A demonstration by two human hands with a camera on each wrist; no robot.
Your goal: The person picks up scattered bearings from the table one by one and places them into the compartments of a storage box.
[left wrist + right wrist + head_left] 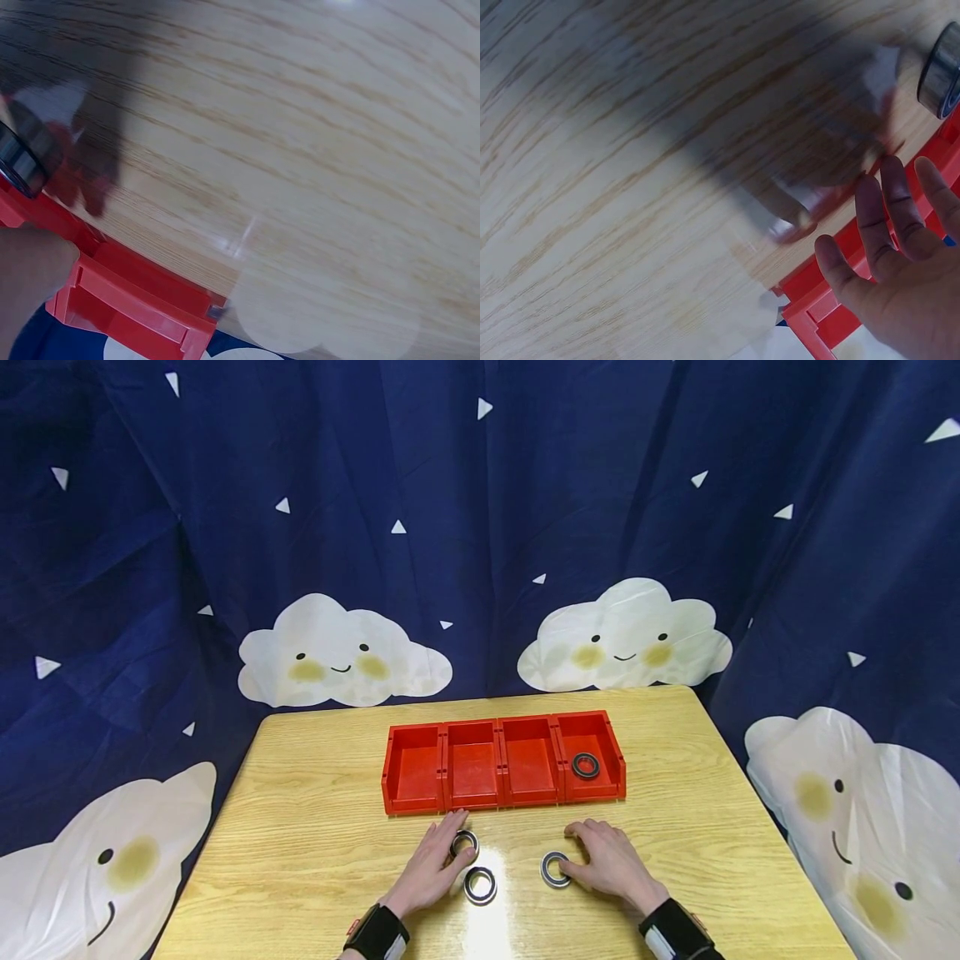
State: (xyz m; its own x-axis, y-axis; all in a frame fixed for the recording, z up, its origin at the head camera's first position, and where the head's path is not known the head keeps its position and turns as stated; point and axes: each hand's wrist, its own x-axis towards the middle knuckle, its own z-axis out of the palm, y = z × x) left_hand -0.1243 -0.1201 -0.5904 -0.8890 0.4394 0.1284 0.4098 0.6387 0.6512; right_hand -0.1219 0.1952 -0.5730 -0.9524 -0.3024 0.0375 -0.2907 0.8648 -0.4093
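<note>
Bearing (pixel 476 842) beside left fingers (pixel 450 822); another (pixel 545 869) at right thumb (pixel 577 871).

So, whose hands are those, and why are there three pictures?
Those are a person's own left hand and right hand, not a robot's. The wide picture comes from a camera on their head; the close ones come from a camera on each wrist. On the wooden table stand four red bins, with one ring in the rightmost bin. Three more rings are outside the bins, by the hands. I can't tell whether the left hand grips one; the right hand looks loosely open.
</note>
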